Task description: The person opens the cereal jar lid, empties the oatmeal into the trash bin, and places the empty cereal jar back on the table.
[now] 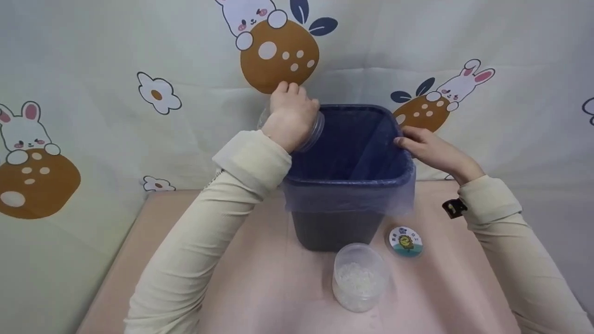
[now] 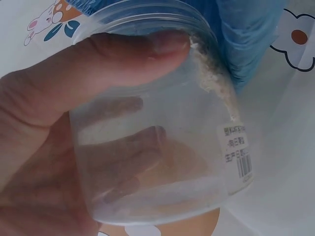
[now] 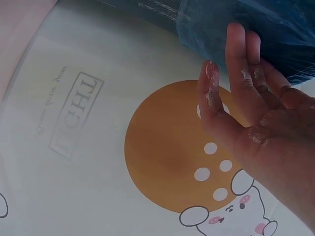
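Observation:
My left hand (image 1: 293, 111) grips a clear plastic jar (image 2: 147, 162), tilted with its mouth towards the bin. A pale, crumbly residue (image 2: 211, 78) clings inside the jar near its mouth, and a printed label (image 2: 238, 157) is on its side. The grey bin (image 1: 334, 229) stands upright, lined with a blue plastic bag (image 1: 348, 195) folded over the rim. At the bin's right side, my right hand (image 1: 431, 148) touches the bag near the rim with its fingers extended. White residue marks that hand's fingers (image 3: 211, 93) in the right wrist view.
In front of the bin stands a second clear tub (image 1: 359, 278) without a lid, holding translucent whitish stuff. A round lid with a cartoon picture (image 1: 406, 242) lies to its right on the pink table (image 1: 260, 287). Behind hangs a rabbit-patterned cloth (image 1: 199, 51).

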`<state>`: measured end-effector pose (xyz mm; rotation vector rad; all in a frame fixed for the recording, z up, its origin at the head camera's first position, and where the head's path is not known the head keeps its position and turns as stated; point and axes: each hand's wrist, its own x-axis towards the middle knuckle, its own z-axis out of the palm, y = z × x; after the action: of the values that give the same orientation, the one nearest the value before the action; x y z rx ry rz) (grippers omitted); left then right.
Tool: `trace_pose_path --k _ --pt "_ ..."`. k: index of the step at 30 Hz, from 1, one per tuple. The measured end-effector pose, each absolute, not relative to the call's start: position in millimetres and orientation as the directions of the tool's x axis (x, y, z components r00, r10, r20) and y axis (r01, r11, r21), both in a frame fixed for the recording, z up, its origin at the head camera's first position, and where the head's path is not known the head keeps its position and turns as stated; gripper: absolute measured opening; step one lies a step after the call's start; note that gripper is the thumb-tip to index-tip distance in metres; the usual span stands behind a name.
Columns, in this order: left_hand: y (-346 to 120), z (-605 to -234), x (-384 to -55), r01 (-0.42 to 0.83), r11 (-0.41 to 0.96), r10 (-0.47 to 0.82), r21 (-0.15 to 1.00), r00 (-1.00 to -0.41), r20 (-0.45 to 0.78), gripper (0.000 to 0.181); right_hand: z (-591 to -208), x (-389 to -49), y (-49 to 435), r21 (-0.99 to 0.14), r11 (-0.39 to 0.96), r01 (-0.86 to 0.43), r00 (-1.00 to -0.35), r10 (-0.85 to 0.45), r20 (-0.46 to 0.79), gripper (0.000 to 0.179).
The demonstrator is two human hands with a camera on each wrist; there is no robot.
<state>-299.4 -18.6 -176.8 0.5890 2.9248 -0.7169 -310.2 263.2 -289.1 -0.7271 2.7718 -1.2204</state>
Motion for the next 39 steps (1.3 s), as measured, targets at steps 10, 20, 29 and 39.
trace_pose_path --k 10,20,29,39 --pt "-16.5 -179.2 -299.9 0.390 0.805 0.378 -0.446 -0.918 -0.119 0.040 -289.5 -309.2 263.5 -0.709 0.581 -0.400 -0.895 -0.414 0.166 0.022" --pt "-14.7 -189.4 -299.5 0.382 0.786 0.428 -0.486 -0.904 -0.017 0.037 -289.9 -308.6 264.3 -0.731 0.581 -0.357 -0.910 -0.393 0.133 0.027" --pt "-14.2 -197.7 -298.7 0.383 0.759 0.474 -0.526 -0.879 0.043 0.041 -290.5 -309.5 263.0 -0.729 0.581 -0.360 -0.910 -0.392 0.137 0.028" --pt "-5.5 -197.1 -295.2 0.364 0.734 0.502 -0.574 -0.859 0.097 0.040 -290.9 -309.4 262.1 -0.736 0.573 -0.361 -0.910 -0.389 0.144 0.027"
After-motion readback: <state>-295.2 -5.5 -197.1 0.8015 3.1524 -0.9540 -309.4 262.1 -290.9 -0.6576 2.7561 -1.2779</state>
